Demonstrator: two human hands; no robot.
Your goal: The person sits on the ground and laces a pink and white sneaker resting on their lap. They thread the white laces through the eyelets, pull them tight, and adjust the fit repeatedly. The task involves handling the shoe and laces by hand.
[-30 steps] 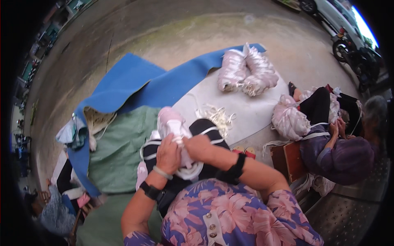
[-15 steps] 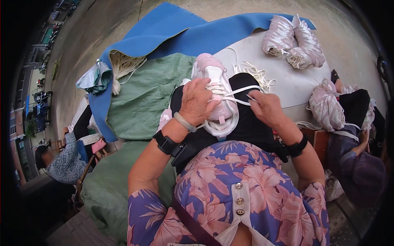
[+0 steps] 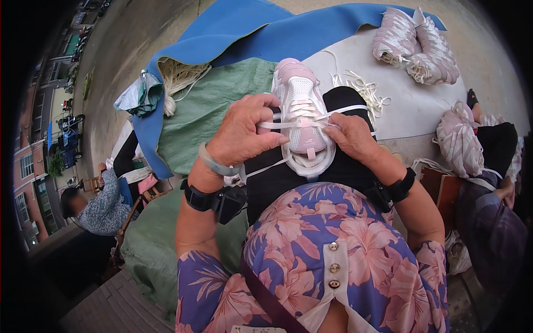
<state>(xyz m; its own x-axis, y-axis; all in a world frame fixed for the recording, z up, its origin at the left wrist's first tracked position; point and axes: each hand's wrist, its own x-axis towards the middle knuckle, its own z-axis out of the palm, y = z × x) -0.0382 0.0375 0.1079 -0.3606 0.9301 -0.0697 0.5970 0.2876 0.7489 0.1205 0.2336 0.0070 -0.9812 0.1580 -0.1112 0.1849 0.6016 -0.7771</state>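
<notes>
A pink and white sneaker (image 3: pixel 298 89) rests on my lap, its toe pointing away from me and its heel toward me. White shoelace (image 3: pixel 294 125) runs across its tongue, stretched between my hands. On the left of the shoe, my left hand (image 3: pixel 244 126) pinches the lace between thumb and fingers. My right hand (image 3: pixel 351 133) sits at the shoe's right side, thumb and forefinger closed on the lace near the eyelets. A loop of lace arches over my right knee beyond that hand. Another length trails below my left hand.
Loose white laces (image 3: pixel 366 94) lie on a pale sheet ahead. Bundled pink and white shoes (image 3: pixel 430 53) stand at far right. A lace hank (image 3: pixel 180 77) lies by green cloth (image 3: pixel 205 111) and a blue mat (image 3: pixel 311 30). People sit at left (image 3: pixel 102 202) and right (image 3: pixel 488 222).
My left hand has come off the shoe's top to its left side and now holds lace. My right hand has moved in against the shoe. The lace now spans the tongue.
</notes>
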